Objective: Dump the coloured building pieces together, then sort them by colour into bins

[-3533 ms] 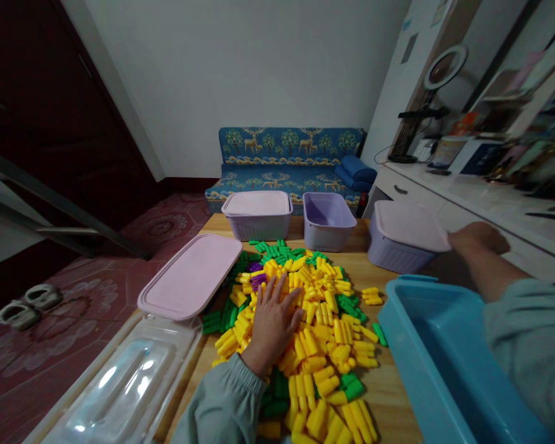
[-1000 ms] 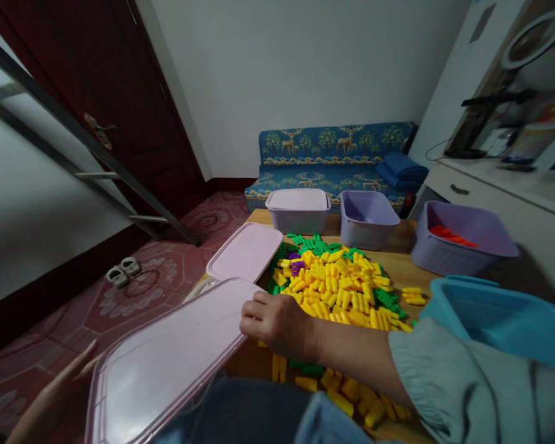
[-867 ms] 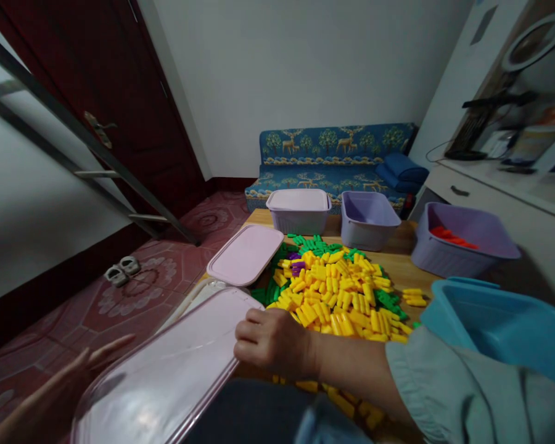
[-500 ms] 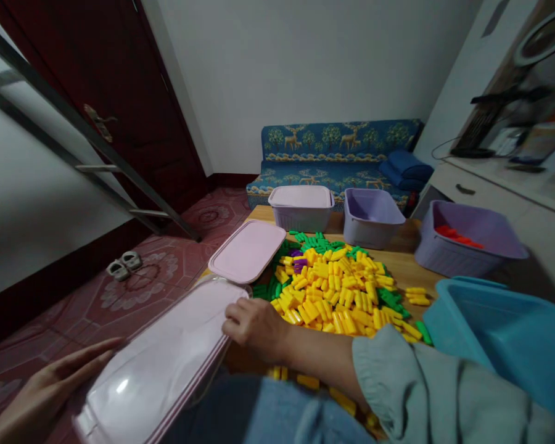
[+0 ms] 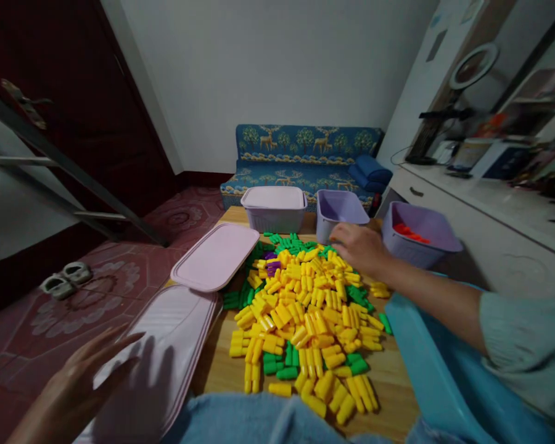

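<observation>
My left hand (image 5: 90, 373) hovers with fingers spread over a pale pink lid (image 5: 166, 345) at the lower left and casts a shadow on it. Out over the far side of the table, my right hand (image 5: 358, 246) is in front of the open purple bin (image 5: 330, 225), fingers bent downward. Its fingertips are partly hidden, so I cannot see whether they hold anything. Below it spreads a heap of yellow plastic building pieces (image 5: 305, 302), with green pieces (image 5: 287, 364) around and among them and a few purple pieces (image 5: 272, 267).
Another pink lid (image 5: 217, 256) lies at the table's left edge. A lidded bin (image 5: 277, 216) stands at the back. A purple bin (image 5: 420, 246) with red pieces sits back right, and a blue bin (image 5: 430, 345) is close by my right arm. Shoes (image 5: 67, 280) lie on the floor.
My right hand has left the pink lid and reached across the heap toward the purple bin. My left hand has moved over the lid's surface. The view has turned right.
</observation>
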Demonstrator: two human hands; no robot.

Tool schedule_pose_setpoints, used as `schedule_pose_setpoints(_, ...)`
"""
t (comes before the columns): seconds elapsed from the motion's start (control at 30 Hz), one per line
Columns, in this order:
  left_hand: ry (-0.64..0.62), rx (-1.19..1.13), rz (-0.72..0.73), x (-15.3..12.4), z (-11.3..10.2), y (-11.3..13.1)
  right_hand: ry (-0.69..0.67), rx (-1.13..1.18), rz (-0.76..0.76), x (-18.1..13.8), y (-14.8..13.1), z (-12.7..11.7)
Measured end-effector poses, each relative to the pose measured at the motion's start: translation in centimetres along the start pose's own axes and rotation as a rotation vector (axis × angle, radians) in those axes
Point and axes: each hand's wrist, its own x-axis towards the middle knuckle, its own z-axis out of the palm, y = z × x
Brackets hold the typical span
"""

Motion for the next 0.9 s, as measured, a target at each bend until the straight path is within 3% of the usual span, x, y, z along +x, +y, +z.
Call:
schedule_pose_setpoints(0.1,-0.124,-0.050,0.198,1.9,2.4,6.0,-0.046,-0.173,0.392,-0.5,6.7,-0.4)
schedule_pose_setpoints(0.2,-0.223,-0.161,0.352,3.4,5.8,12.3,-0.108,-0.229,0.614,-1.7,11.0,0.1)
schedule_pose_setpoints(0.3,-0.281,-0.206,0.436,3.8,9.0,17.6,-0.224,-0.215,0.752,-2.9,13.5,1.4)
schedule_pose_setpoints(0.4,-0.371,-0.296,0.536,3.3,11.3,21.1,-0.310,-0.192,0.761,-3.8,15.0,2.7)
schedule_pose_setpoints(0.53,-0.429,-0.378,0.529,2.1,12.9,22.7,-0.340,-0.187,0.687,-4.9,15.8,3.1)
schedule_pose_setpoints(0.7,-0.477,-0.408,0.484,1.2,13.2,22.1,-0.309,-0.272,0.711,-5.2,15.5,2.2)
schedule_pose_setpoints(0.8,-0.465,-0.435,0.453,1.3,12.9,21.8,-0.253,-0.345,0.723,-4.4,15.2,0.4)
schedule_pose_setpoints(0.9,-0.448,-0.488,0.407,1.6,12.3,22.1,-0.178,-0.406,0.711,-2.9,14.2,-3.2)
